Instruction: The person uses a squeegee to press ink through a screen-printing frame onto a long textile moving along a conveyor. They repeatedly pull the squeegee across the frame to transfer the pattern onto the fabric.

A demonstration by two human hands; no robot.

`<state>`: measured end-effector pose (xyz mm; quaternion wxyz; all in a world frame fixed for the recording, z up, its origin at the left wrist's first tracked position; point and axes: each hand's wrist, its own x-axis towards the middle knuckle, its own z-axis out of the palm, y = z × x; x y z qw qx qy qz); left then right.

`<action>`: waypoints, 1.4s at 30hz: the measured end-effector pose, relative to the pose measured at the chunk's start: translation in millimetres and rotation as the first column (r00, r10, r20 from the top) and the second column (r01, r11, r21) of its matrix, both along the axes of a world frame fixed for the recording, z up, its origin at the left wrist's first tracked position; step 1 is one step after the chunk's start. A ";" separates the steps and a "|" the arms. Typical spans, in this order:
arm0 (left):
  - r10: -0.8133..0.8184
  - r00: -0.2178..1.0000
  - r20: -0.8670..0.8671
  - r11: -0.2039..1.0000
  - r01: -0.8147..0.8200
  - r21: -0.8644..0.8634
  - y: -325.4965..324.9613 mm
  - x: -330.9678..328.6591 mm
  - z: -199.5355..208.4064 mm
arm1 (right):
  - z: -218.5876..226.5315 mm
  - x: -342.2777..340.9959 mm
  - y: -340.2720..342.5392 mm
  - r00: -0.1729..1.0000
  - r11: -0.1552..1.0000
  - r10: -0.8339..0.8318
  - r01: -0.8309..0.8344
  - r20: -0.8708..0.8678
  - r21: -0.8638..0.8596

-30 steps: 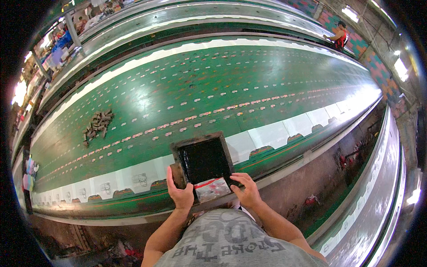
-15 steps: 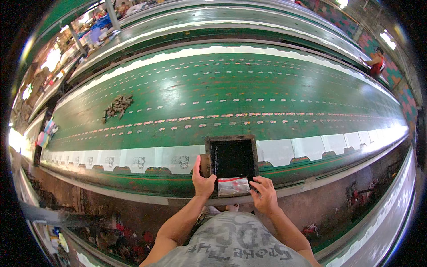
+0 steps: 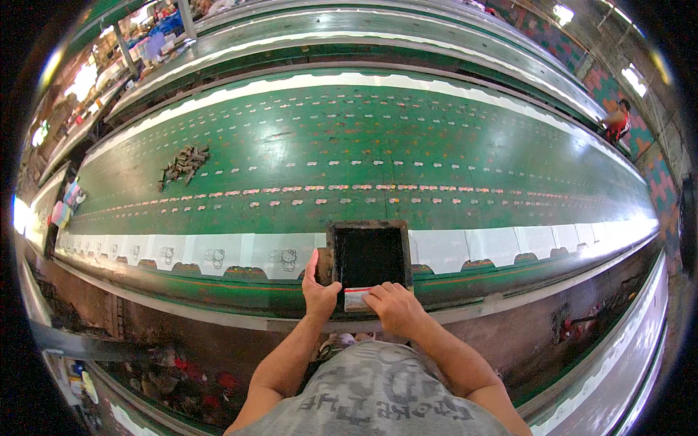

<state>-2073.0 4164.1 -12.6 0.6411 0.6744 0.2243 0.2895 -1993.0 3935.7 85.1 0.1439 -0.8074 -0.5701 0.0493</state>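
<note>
A dark-framed printing screen (image 3: 369,256) with a black mesh lies over the near edge of the long green table, covering part of the white sheet strip. My left hand (image 3: 320,294) grips its left side, thumb at the lower corner and a finger stretched up along a brown block (image 3: 325,266). At the screen's near end lies a squeegee (image 3: 355,300), pale and flat with a red strip along its far edge. My right hand (image 3: 395,305) is closed over the squeegee's right part, fingertips on its top. White sheets (image 3: 251,254) left of the screen carry black outline cartoon figures.
The green table (image 3: 436,138) bears rows of small printed marks. A heap of dark pieces (image 3: 184,166) lies on it at the left. More long tables (image 3: 291,40) run behind. A person in red (image 3: 618,123) stands far right. A rail (image 3: 262,315) edges the table near me.
My right hand has moved left and closed over the squeegee; earlier its fingers were at the squeegee's right end. The view has shifted slightly to the right. My left hand stays on the screen.
</note>
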 end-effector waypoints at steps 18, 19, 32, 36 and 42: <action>-0.108 0.993 0.051 0.965 0.117 -0.234 26.3 1.8 -20.4 | -5.4 137.5 86.2 0.976 0.981 -0.189 0.192 -0.109 0.021; -0.107 0.994 0.032 0.972 0.111 -0.207 26.8 1.4 -15.2 | -6.4 137.3 87.9 0.965 0.970 -0.230 0.238 -0.123 0.048; -0.118 0.993 0.016 0.992 0.118 -0.053 31.1 -1.8 -29.4 | 0.3 28.1 49.2 0.982 0.986 -0.168 0.168 -0.081 -0.002; -0.114 0.991 -0.071 0.993 0.112 -0.038 18.6 -3.7 11.8 | -2.0 -8.4 25.8 0.981 0.984 -0.177 0.178 -0.078 -0.005; -0.062 0.994 -0.092 0.991 0.073 0.114 11.5 -4.4 -3.8 | -4.5 -28.5 12.3 0.975 0.982 -0.184 0.188 -0.125 0.025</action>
